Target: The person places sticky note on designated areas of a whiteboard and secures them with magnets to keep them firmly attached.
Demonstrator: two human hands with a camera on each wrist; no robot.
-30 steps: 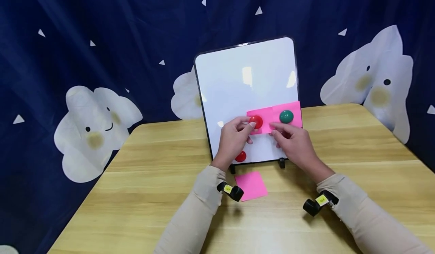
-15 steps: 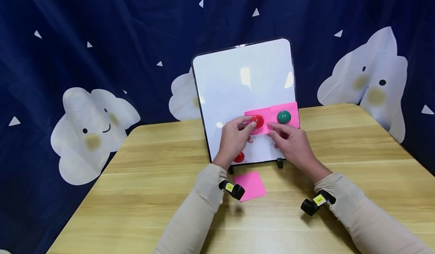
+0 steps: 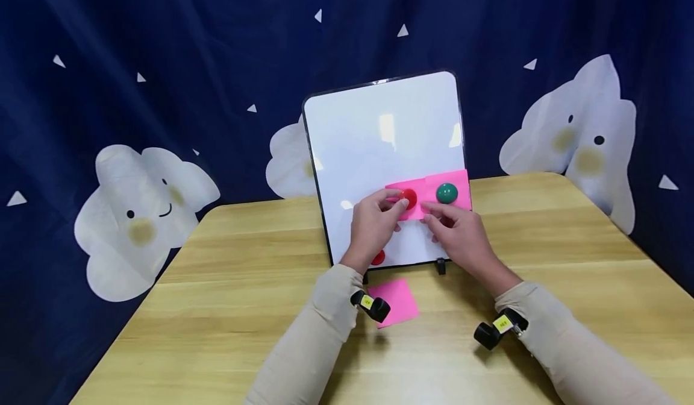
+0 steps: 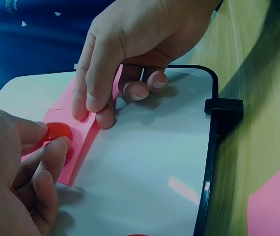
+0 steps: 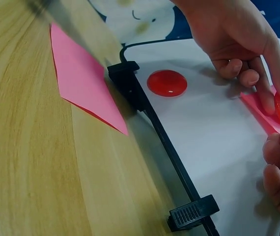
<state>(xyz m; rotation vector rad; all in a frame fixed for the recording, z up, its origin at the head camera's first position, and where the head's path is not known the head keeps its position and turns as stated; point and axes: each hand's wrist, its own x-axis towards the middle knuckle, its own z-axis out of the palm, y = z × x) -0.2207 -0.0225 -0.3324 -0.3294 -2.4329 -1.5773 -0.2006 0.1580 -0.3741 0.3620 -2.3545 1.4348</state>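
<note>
A whiteboard (image 3: 374, 134) stands tilted back on the table, with two pink sticky notes side by side low on its right half. My left hand (image 3: 373, 224) pinches a round red magnet (image 3: 409, 198) between thumb and fingers, against the left sticky note (image 3: 397, 185). With thumb and index finger my right hand (image 3: 461, 233) pinches the lower edge of that same note, near where the two notes meet. A green magnet (image 3: 447, 193) sits on the right sticky note (image 3: 462, 182), just above my right fingers.
Another red magnet (image 5: 167, 82) sits near the board's bottom edge, partly behind my left wrist in the head view. Black feet (image 3: 441, 266) support the board. A pink sticky note (image 3: 400, 302) lies on the wooden table (image 3: 244, 308) in front. A dark blue curtain (image 3: 217, 31) hangs behind.
The head view has shifted slightly, so the board appears lower and further left. Both hands keep nearly the same hold at the left note and red magnet.
</note>
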